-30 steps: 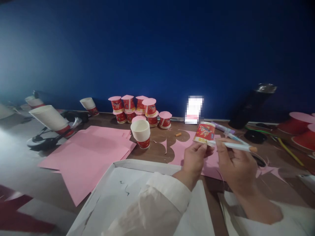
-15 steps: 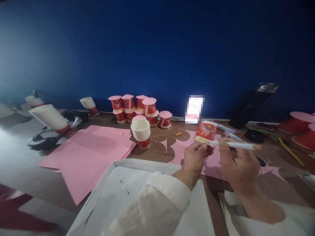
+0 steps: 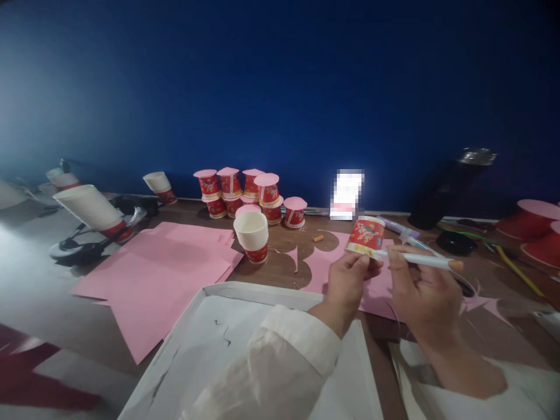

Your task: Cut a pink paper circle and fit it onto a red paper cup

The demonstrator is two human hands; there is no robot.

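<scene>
Between the fingers of my left hand (image 3: 347, 280) is a red paper cup (image 3: 366, 234) with a printed picture and a pale band along its lower edge. The fingers pinch it at that lower edge. My right hand (image 3: 422, 291) grips a white marker pen (image 3: 426, 259) with an orange end. The pen lies almost level, and its tip meets the cup's pale band close to my left fingertips. Under both hands lies a pink paper sheet (image 3: 321, 265) with round cut-outs.
Left of my hands stand a stack of paper cups (image 3: 251, 236) and several red cups topped with pink discs (image 3: 268, 189). Pink sheets (image 3: 175, 262) lie further left, behind a white tray (image 3: 210, 338). A lit phone (image 3: 347, 195) leans at the back; a dark bottle (image 3: 441, 192) stands right.
The cup has turned slightly in my left hand and shows its printed side a little more squarely. The pen tip stays at the band; both hands hold nearly the same place.
</scene>
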